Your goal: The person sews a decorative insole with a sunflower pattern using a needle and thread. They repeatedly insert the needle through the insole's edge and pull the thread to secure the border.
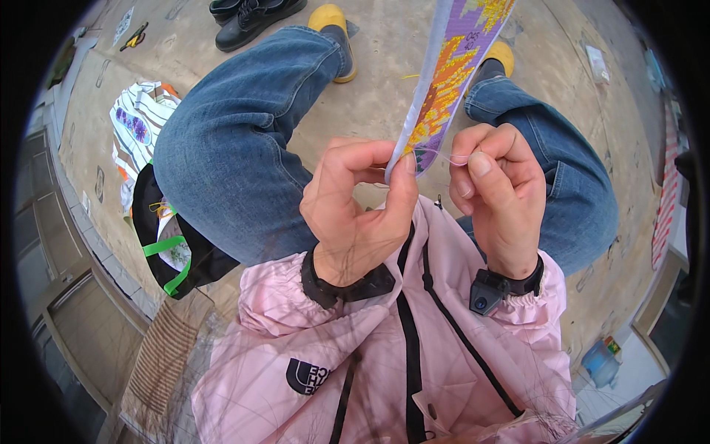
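My left hand [361, 198] pinches the lower end of a long strip of embroidery fabric [448, 83], purple with orange and yellow stitching and a pale border. The strip rises away from me between my knees and leaves the view at the top. Just right of it, my right hand [499, 189] is closed, thumb against fingers, on a thin pale thread [444, 154]. This thread runs slackly from the fabric near my left thumb to my right fingertips. Whether a needle sits in those fingers, I cannot make out.
Beside my left leg lie a black bag [148, 222] with green handles and a striped cloth [159, 107] with a purple patch. Farther off are yellow-handled scissors [134, 37] and black shoes [255, 21]. A small white packet [597, 65] lies far right, a blue container [600, 362] near right.
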Demonstrator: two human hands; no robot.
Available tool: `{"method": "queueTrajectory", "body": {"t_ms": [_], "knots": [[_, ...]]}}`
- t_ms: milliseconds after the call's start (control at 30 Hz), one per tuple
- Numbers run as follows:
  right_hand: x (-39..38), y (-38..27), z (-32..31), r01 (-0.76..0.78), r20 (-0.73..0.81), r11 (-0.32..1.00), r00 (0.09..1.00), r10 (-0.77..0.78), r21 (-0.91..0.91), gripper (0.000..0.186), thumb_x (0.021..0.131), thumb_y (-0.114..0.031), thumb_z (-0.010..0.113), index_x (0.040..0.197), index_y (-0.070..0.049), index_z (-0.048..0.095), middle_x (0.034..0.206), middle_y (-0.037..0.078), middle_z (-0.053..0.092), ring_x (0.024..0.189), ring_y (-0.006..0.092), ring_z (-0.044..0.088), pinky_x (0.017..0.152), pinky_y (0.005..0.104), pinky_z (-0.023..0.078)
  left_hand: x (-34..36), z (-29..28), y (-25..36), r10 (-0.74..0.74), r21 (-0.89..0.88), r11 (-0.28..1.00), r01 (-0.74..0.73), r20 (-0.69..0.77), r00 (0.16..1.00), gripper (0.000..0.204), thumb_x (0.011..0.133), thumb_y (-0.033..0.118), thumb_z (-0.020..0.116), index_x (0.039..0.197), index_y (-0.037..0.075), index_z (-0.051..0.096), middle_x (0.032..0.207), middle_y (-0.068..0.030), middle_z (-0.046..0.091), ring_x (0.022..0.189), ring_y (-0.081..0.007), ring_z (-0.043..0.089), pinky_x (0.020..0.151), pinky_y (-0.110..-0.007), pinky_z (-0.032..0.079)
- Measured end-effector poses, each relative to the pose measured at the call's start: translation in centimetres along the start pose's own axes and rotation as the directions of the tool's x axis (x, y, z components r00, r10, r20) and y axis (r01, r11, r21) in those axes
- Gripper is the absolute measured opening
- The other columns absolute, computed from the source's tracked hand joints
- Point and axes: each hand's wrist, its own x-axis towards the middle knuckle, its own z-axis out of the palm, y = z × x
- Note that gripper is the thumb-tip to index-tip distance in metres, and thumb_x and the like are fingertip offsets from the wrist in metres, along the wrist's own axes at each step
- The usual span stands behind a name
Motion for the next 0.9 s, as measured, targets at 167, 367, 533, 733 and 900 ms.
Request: {"method": "queueTrajectory", "body": {"t_ms": [167,367,533,733,900], "knots": [[0.4,0.6,0.0,-0.01,0.029,0.98,1.0,0.004,0.198,0.006,0.094,-0.007,0.053,0.092,-0.003,0.049,0.101,0.014,0.06,0.066,0.0088,0.049,0.051,0.0207,0.04,-0.1,0.4,-0.1,0.018,-0.026,1.0,-0.018,-0.002,1.0,0.022,0.076,-0.007,0.07,0.093,0.0,0.058,0.08,-0.01,0.061,0.064,-0.0139,0.063,0.055,-0.023,0.053],[0.4,0.3,0.4,-0.041,0.033,0.987,0.999,0.036,0.154,0.009,0.096,-0.011,0.052,0.094,-0.002,0.05,0.098,0.013,0.061,0.06,0.0082,0.048,0.051,0.0193,0.037,-0.5,0.1,-0.3,0.035,0.016,0.999,-0.036,0.092,0.995,0.019,0.082,-0.008,0.066,0.096,-0.004,0.054,0.092,-0.0084,0.059,0.075,-0.0083,0.063,0.063,-0.018,0.05],[0.0,-0.1,0.8,-0.24,-0.007,0.97,0.971,0.24,-0.044,0.013,0.097,-0.014,0.052,0.095,-0.002,0.049,0.083,0.006,0.06,0.055,0.0054,0.042,0.049,0.0186,0.033,0.0,0.2,-1.1,0.011,0.033,0.999,-0.01,-0.022,1.0,0.022,0.074,-0.008,0.07,0.09,0.001,0.058,0.078,-0.0092,0.061,0.06,-0.0144,0.061,0.051,-0.024,0.05],[-0.6,-1.3,0.0,-0.456,0.089,0.863,0.89,0.447,0.22,0.014,0.098,-0.015,0.051,0.094,-0.002,0.05,0.071,0.004,0.055,0.05,0.0035,0.033,0.046,0.0194,0.026,0.6,-0.2,-1.7,0.126,0.122,0.985,-0.12,-0.043,0.991,0.018,0.075,-0.006,0.069,0.089,0.0,0.058,0.076,-0.0078,0.059,0.056,-0.0136,0.06,0.053,-0.022,0.049],[-1.0,-1.8,-0.3,-0.39,0.047,0.92,0.92,0.388,0.03,0.013,0.097,-0.014,0.053,0.094,-0.001,0.052,0.065,0.005,0.056,0.048,0.0052,0.038,0.043,0.0197,0.028,1.1,-1.1,-1.9,-0.057,-0.021,0.998,0.056,-0.079,0.995,0.017,0.08,-0.004,0.068,0.092,-0.002,0.057,0.083,-0.0073,0.061,0.067,-0.0099,0.062,0.057,-0.021,0.05]]}}
